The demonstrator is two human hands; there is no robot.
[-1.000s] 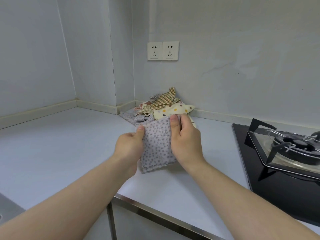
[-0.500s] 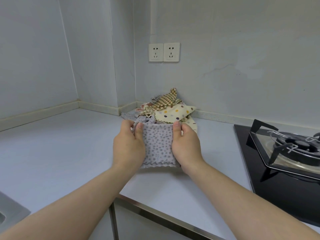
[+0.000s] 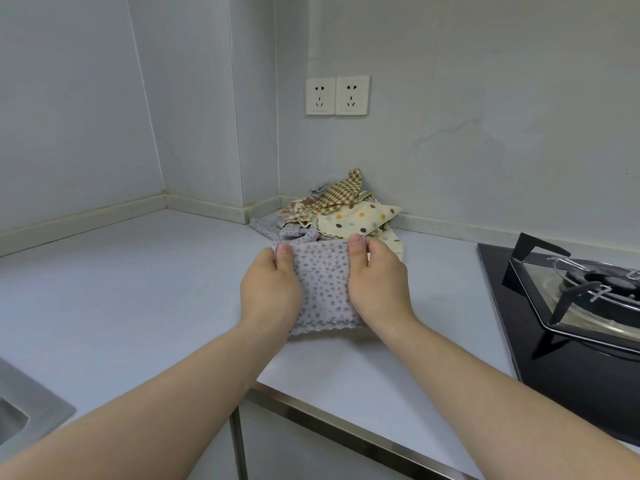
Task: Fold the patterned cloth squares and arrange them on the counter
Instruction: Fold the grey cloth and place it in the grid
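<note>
Counter of pale grey under and all round the grip, with a metal strip along the near edge. Black stove well to the right of the grip, a burner on it. Corner of a steel sink far to the left, nearer than the grip. Heap of patterned cloths just beyond the grip, in the wall corner: checked on top, cream with coloured dots to the right, grey trailing left. Grey spotted cloth in the grip itself, folded to a small rectangle, wavy hem nearest, far edge right beside the heap; resting on the counter or just over it, cannot tell which. Left hand pinching the cloth's left side, thumb on top near the far corner, fingers hidden beneath. Right hand pinching the right side the same way. Pair of wall sockets high above the grip.
</note>
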